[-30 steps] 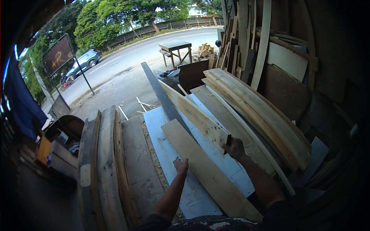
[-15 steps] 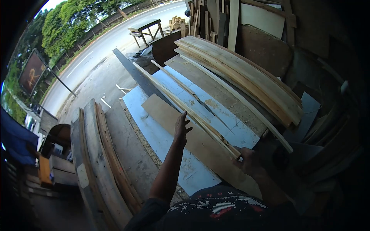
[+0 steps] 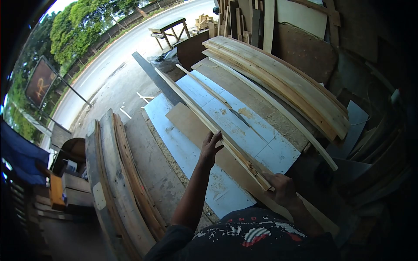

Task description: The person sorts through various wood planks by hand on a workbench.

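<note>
On the dark shirt (image 3: 257, 237), a small row of letters in red and white is printed above a dotted white and red pattern, but the word cannot be read with certainty. The near end of a narrow plank (image 3: 237, 153) is clamped by the fingers of the right hand (image 3: 280, 189). Further along, the side of this plank is touched by the left hand (image 3: 210, 145); its fingers are spread, and whether they grip cannot be told. The plank is held on edge, slanting away above a brown board (image 3: 187, 124), which is laid on a light blue panel (image 3: 278, 150). At both sides, long planks are piled. Beyond the panel, a dark beam (image 3: 152, 78) and a small table (image 3: 167, 26) are seen. Near the road (image 3: 117, 56), a framed sign (image 3: 41, 82) is marked with rough letters, seemingly "AR".
</note>
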A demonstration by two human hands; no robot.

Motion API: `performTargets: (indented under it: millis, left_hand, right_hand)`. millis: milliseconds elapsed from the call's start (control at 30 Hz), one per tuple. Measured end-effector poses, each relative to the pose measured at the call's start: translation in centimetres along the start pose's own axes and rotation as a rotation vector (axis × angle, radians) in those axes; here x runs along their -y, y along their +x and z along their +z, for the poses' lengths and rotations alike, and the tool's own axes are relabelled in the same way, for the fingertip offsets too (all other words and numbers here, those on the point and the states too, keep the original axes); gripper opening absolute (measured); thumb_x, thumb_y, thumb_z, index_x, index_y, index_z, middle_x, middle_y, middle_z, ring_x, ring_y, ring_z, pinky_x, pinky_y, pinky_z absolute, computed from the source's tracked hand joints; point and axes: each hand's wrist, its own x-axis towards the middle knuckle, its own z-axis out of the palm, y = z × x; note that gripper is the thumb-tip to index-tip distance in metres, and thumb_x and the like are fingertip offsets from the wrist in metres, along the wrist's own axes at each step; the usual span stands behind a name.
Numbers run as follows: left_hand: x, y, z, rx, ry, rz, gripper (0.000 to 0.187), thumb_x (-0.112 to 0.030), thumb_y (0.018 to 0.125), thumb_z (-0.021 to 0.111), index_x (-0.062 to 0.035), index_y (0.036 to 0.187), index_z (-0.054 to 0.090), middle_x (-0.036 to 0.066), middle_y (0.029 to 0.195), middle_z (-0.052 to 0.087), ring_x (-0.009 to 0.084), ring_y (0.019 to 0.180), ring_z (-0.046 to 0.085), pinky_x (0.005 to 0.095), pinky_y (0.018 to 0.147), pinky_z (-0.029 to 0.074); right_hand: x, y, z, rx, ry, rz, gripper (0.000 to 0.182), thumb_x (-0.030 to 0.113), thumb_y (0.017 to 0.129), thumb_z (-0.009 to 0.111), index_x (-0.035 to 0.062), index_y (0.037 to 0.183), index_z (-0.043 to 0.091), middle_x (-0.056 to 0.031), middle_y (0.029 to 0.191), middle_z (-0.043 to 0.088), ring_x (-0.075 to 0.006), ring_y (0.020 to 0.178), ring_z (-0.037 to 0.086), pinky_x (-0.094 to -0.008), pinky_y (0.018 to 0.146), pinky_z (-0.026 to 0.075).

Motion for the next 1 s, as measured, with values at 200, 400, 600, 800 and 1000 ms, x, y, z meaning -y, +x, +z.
performTargets:
  millis: [200,400,600,800,1000]
  left_hand:
    - [0.6,-0.1,2.2,-0.210,-0.057,0.021,0.064,-0.028,0.082,0.072,-0.0044,0.131,0.039,0.015,0.116,0.053,0.0319,0.110,0.055,0.0498,0.087,0.051]
    - [2.8,0.5,0.9,-0.312,-0.153,-0.047,0.050,-0.001,0.077,0.060,0.0008,0.124,0.041,0.017,0.102,0.055,0.0298,0.083,0.063,0.0420,0.065,0.058]
    - [1.8,-0.1,1.7,-0.281,-0.149,0.004,0.047,-0.010,0.079,0.066,-0.0010,0.121,0.046,0.014,0.105,0.055,0.0276,0.096,0.060,0.0432,0.078,0.055]
    - [-0.2,-1.0,2.1,-0.135,-0.102,-0.001,0.071,-0.043,0.092,0.055,-0.0092,0.149,0.030,0.010,0.156,0.025,0.0290,0.144,0.023,0.0504,0.112,0.025]
    - [2.8,-0.7,-0.1,-0.342,0.024,0.029,0.054,-0.036,0.091,0.058,-0.0053,0.134,0.045,0.015,0.131,0.049,0.0258,0.121,0.048,0.0424,0.095,0.043]
  right_hand:
    - [0.7,-0.3,1.1,0.076,-0.009,-0.034,0.061,0.022,0.066,0.078,0.0002,0.120,0.061,-0.0136,0.088,0.068,-0.0288,0.073,0.065,-0.0396,0.064,0.052]
    - [0.5,-0.5,2.5,0.065,-0.026,-0.151,0.058,0.025,0.066,0.077,-0.0012,0.117,0.063,-0.0162,0.108,0.068,-0.0280,0.085,0.067,-0.0368,0.073,0.056]
    - [0.1,-0.4,2.4,0.040,-0.021,-0.180,0.056,0.025,0.067,0.076,-0.0017,0.115,0.063,-0.0161,0.099,0.069,-0.0285,0.079,0.068,-0.0374,0.069,0.055]
    - [-0.6,0.5,0.7,-0.030,0.099,-0.056,0.044,0.025,0.074,0.075,-0.0005,0.109,0.065,-0.0156,0.078,0.065,-0.0310,0.068,0.065,-0.0392,0.060,0.052]
    - [-1.5,0.4,-0.1,-0.008,0.127,0.080,0.034,0.023,0.077,0.074,0.0031,0.104,0.066,-0.0160,0.070,0.061,-0.0335,0.063,0.063,-0.0410,0.058,0.051]
